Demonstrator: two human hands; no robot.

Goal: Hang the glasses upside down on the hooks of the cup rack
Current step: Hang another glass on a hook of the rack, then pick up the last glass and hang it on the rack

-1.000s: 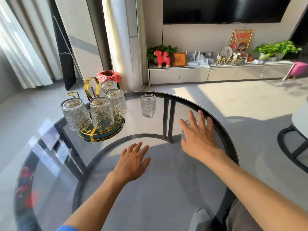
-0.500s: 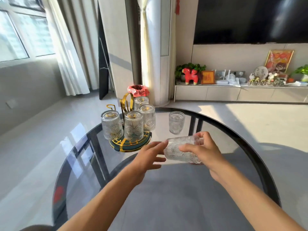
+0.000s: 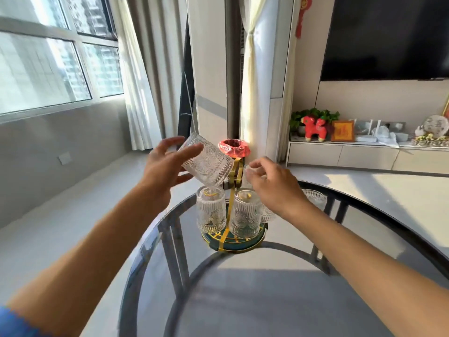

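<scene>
A clear embossed glass tumbler [image 3: 207,162] was held tilted in the left hand [image 3: 163,166], fingers wrapped round it, above the gold-wire cup rack w/ green round base [image 3: 233,242]. Right hand [image 3: 272,184] was spread loosely, empty, beside the rack's hung glasses [image 3: 211,210].

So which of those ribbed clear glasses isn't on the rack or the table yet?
The ribbed clear glass tilted in the left hand, above the gold cup rack. The others hang upside down on the rack, and one stands on the round glass table.
</scene>
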